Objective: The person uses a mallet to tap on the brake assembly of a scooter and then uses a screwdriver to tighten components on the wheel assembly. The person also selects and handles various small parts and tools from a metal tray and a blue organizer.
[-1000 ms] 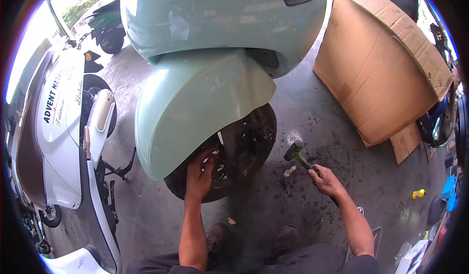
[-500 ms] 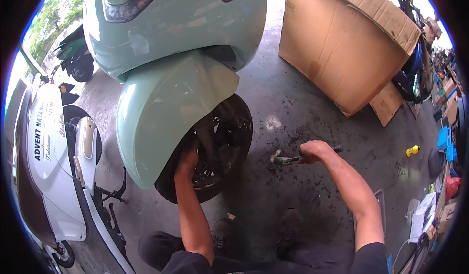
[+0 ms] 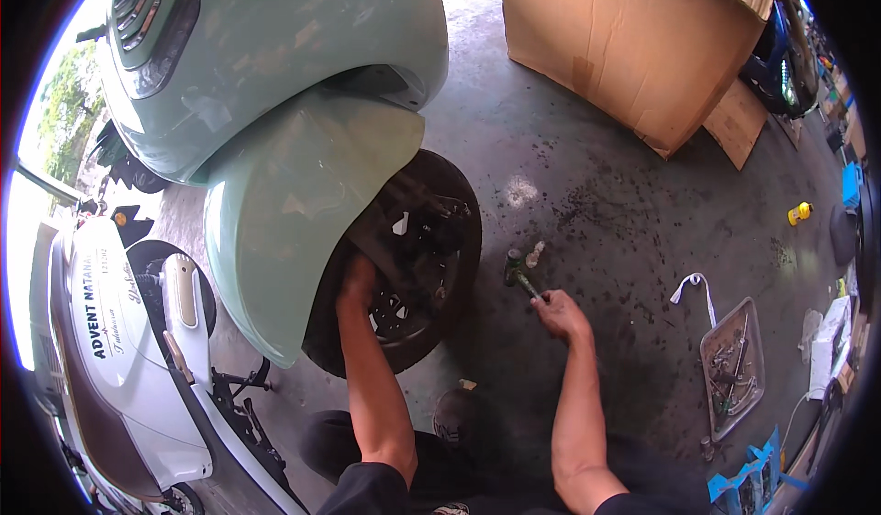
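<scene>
My right hand is closed round the handle of a hammer with a green head, held over the floor to the right of the wheel. A small whitish piece shows beside the hammer head; I cannot tell whether the two touch. My left hand reaches into the dark front wheel of a pale green scooter, below the edge of its front fender. Shadow and the wheel hide the left fingers.
A white scooter stands at the left. A large cardboard box sits at the back right. On the floor to my right are a tray of tools and small parts, a white strap and a yellow bottle.
My right hand has moved nearer to me with the hammer, whose head now points away from me. My left hand stays inside the wheel. The view has shifted, bringing the tray into sight.
</scene>
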`<act>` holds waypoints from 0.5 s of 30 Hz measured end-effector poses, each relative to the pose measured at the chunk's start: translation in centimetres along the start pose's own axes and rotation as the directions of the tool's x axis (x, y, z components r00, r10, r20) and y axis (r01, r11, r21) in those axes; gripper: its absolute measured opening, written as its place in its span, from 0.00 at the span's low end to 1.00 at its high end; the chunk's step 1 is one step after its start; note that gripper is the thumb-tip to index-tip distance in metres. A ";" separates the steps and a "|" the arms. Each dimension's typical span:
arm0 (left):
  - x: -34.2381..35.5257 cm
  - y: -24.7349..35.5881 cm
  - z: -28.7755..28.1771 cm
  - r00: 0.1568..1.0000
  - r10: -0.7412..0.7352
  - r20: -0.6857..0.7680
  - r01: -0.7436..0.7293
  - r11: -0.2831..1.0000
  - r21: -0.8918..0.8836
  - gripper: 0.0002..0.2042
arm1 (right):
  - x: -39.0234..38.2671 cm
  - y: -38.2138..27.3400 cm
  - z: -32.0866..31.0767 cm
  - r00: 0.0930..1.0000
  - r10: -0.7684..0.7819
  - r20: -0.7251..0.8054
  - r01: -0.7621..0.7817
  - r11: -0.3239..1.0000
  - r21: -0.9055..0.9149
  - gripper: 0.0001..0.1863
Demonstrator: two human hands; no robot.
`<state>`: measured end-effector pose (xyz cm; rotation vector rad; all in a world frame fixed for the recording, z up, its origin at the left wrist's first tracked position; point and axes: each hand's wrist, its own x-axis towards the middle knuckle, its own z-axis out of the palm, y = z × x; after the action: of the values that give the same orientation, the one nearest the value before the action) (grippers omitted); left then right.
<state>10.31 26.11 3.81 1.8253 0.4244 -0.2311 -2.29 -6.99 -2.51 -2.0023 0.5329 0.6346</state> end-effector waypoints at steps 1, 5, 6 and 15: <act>0.2 0.4 0.7 1.000 -0.007 0.009 0.008 0.998 -0.063 0.26 | 0.4 2.2 1.6 0.992 -0.069 -0.104 0.075 0.996 0.052 0.16; 2.2 -0.9 0.5 0.998 -0.063 0.004 0.061 0.955 -0.290 0.27 | -2.5 0.3 5.0 0.965 -0.088 -0.248 0.144 0.965 0.220 0.24; 2.7 -1.2 0.6 0.997 -0.070 0.012 0.070 0.933 -0.353 0.27 | -2.9 0.7 5.4 0.964 -0.083 -0.251 0.140 0.966 0.218 0.24; 5.1 0.2 1.0 0.991 -0.082 0.110 0.120 0.906 -0.405 0.27 | -7.0 -8.1 10.8 0.968 -0.130 -0.214 0.250 0.465 0.849 0.18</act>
<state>15.10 25.92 1.82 1.3746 0.4659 -0.2727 -5.22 7.04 2.57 -1.0617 0.5379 0.0227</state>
